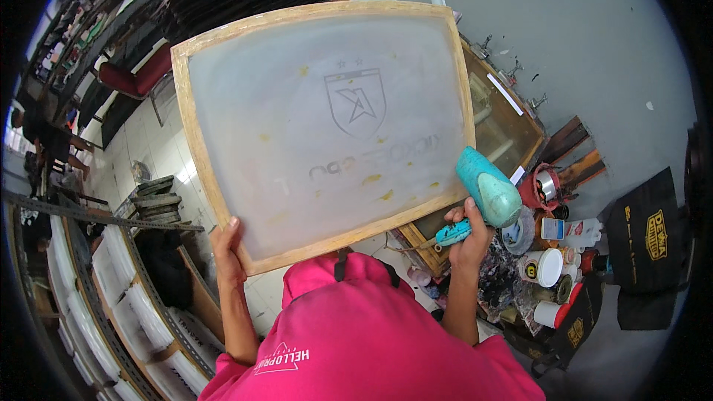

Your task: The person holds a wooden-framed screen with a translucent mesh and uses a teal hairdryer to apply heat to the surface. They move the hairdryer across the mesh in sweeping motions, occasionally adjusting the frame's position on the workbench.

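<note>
A wood-framed printing screen (260, 163) is raised in front of me, its pale mesh bearing a faint shield emblem, two small stars, faint lettering and several yellowish spots. My left hand (229, 249) grips the frame's lower left corner, thumb over the wood. Beside the lower right corner, my right hand (472, 241) is closed round a turquoise hair dryer (490, 191), whose handle shows below its rounded body. The dryer's body overlaps the frame's right edge in view; I cannot tell whether they touch.
To the right, a work surface holds paint tubs (541, 267), a red bucket (536, 187) and bottles. A wooden hinged frame (512, 126) with clamps is behind the screen. Shelves with wrapped packs (134, 304) stand at left, beyond them a red chair (134, 78) and another person (56, 141).
</note>
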A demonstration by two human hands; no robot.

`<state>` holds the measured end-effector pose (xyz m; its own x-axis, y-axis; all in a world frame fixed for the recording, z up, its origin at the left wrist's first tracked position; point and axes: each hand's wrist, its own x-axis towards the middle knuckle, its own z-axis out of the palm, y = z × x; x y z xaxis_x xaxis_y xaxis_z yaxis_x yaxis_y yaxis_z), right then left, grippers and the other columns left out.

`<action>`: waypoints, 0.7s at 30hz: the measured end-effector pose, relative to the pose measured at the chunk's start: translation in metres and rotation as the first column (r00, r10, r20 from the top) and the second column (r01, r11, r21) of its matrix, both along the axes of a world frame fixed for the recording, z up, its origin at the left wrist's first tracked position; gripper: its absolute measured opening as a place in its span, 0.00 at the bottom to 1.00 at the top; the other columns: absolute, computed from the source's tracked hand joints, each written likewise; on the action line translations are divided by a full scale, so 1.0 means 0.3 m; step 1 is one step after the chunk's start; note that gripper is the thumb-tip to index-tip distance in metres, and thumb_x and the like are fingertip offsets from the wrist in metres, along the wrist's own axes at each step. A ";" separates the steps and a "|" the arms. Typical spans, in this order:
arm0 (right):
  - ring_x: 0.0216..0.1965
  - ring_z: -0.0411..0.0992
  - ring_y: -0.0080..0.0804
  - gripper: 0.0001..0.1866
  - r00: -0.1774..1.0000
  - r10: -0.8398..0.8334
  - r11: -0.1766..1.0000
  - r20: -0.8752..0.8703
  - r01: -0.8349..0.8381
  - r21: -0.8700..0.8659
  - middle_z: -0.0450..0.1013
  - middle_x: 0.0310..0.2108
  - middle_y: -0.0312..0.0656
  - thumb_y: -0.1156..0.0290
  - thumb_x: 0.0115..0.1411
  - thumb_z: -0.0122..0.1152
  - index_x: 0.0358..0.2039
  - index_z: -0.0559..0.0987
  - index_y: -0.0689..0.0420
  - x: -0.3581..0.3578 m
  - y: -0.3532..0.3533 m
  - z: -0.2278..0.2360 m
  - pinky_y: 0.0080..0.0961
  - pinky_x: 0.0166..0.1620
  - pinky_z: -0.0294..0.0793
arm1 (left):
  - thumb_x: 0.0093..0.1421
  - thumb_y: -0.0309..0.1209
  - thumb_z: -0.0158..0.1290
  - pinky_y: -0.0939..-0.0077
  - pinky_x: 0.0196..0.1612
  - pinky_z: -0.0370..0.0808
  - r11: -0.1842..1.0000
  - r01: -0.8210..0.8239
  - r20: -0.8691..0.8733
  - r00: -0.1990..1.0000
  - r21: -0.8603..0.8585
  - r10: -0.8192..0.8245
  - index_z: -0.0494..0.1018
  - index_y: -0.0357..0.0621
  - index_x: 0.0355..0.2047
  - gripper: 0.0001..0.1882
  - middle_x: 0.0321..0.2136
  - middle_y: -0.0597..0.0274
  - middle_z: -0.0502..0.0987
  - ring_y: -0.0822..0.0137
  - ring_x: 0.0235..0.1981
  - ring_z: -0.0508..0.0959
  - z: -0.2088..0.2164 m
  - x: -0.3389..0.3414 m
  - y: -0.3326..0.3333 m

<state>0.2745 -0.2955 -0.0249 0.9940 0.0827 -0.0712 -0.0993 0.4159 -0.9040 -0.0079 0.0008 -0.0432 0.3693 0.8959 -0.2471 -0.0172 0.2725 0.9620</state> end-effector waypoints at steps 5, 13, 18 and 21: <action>0.28 0.73 0.29 0.10 1.000 -0.005 1.000 0.004 0.005 0.008 0.73 0.29 0.37 0.74 0.66 0.65 0.45 0.78 0.64 0.005 0.011 -0.005 0.37 0.38 0.81 | 0.62 0.46 0.59 0.77 0.34 0.64 1.000 -0.006 -0.027 1.000 0.020 0.007 0.75 0.42 0.36 0.18 0.28 0.73 0.70 0.76 0.31 0.69 0.023 0.020 -0.014; 0.34 0.79 0.33 0.08 1.000 -0.025 1.000 0.018 0.025 -0.013 0.75 0.30 0.39 0.74 0.66 0.64 0.42 0.79 0.64 0.019 0.001 -0.046 0.38 0.44 0.82 | 0.62 0.47 0.59 0.78 0.37 0.67 1.000 -0.007 -0.025 1.000 0.001 0.007 0.76 0.39 0.40 0.21 0.30 0.71 0.72 0.75 0.33 0.72 0.034 0.022 -0.023; 0.42 0.79 0.33 0.12 0.999 -0.044 0.996 0.022 0.046 -0.079 0.79 0.39 0.42 0.72 0.65 0.65 0.47 0.79 0.64 0.041 -0.037 -0.085 0.33 0.51 0.78 | 0.62 0.48 0.59 0.77 0.37 0.68 0.999 0.042 -0.014 0.999 0.003 -0.042 0.76 0.38 0.41 0.22 0.31 0.70 0.72 0.73 0.33 0.72 0.002 0.000 0.003; 0.49 0.78 0.36 0.19 0.994 -0.024 0.993 0.103 0.035 -0.112 0.79 0.47 0.45 0.71 0.66 0.65 0.55 0.76 0.64 0.059 -0.051 -0.093 0.34 0.57 0.73 | 0.62 0.48 0.59 0.76 0.37 0.69 1.000 0.020 -0.029 0.999 0.004 -0.019 0.76 0.38 0.41 0.23 0.31 0.69 0.73 0.73 0.32 0.73 0.008 0.012 0.005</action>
<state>0.2923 -0.3109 -0.0527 0.9985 0.0503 0.0228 0.0061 0.3110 -0.9504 -0.0042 0.0024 -0.0409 0.3794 0.8897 -0.2539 0.0161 0.2681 0.9633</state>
